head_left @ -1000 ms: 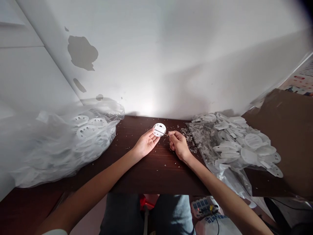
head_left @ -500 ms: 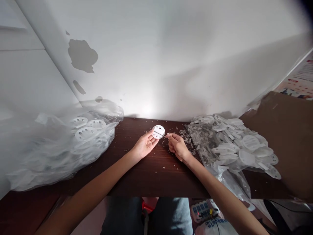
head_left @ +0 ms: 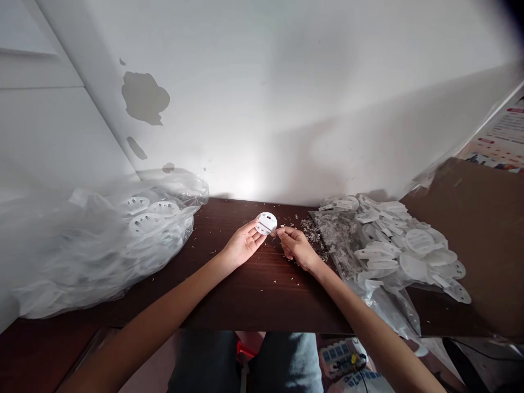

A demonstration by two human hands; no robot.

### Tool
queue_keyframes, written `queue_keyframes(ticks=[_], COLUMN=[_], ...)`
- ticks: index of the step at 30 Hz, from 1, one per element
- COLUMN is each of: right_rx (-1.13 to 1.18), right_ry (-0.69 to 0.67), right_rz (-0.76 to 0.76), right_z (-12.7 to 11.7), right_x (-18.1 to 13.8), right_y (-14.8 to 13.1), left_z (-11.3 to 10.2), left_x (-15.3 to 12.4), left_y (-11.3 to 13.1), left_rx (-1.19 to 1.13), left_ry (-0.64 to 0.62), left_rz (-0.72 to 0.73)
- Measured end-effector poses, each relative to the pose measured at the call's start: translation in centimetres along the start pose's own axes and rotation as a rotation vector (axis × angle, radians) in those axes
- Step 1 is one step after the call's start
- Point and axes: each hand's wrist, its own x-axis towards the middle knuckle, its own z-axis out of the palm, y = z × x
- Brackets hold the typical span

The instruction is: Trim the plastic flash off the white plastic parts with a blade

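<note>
My left hand [head_left: 243,244] grips a round white plastic cover [head_left: 267,219] by its left edge, above the table. The cover has a small dark rectangular slot near its top and smaller holes lower down. Pinched between the thumb and forefinger of my right hand [head_left: 298,245] is a thin rod-like tool [head_left: 273,234], its kind too small to make out. It lies slanting across the cover's face, and I cannot tell whether its tip sits in a hole.
On the left, a clear plastic bag [head_left: 164,256] holds several white round covers. A heap of white plastic parts [head_left: 417,251] lies at right beside a plastic bag of small clear bits [head_left: 338,234]. Scraps dot the dark table [head_left: 266,305]. Cardboard [head_left: 487,234] stands far right.
My right hand has moved slightly left and down, closer to the cover. The tool sits a little lower across it. My left hand keeps its hold.
</note>
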Motion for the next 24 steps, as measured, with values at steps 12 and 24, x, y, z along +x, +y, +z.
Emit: queue_keyframes(ticks=[12,24], right_rx=[-0.115,-0.413], right_ry=[0.070,0.134], right_rz=[-0.029,-0.274], right_z=[-0.3,0.4], right_x=[0.0,-1.1], right_y=[-0.1,-0.7], left_z=[-0.2,-0.2], left_x=[0.0,-0.2], left_y=[-0.3,-0.9], left_rx=[0.058,0.116], left_ry=[-0.048,-0.113], left_rz=[0.033,0.147])
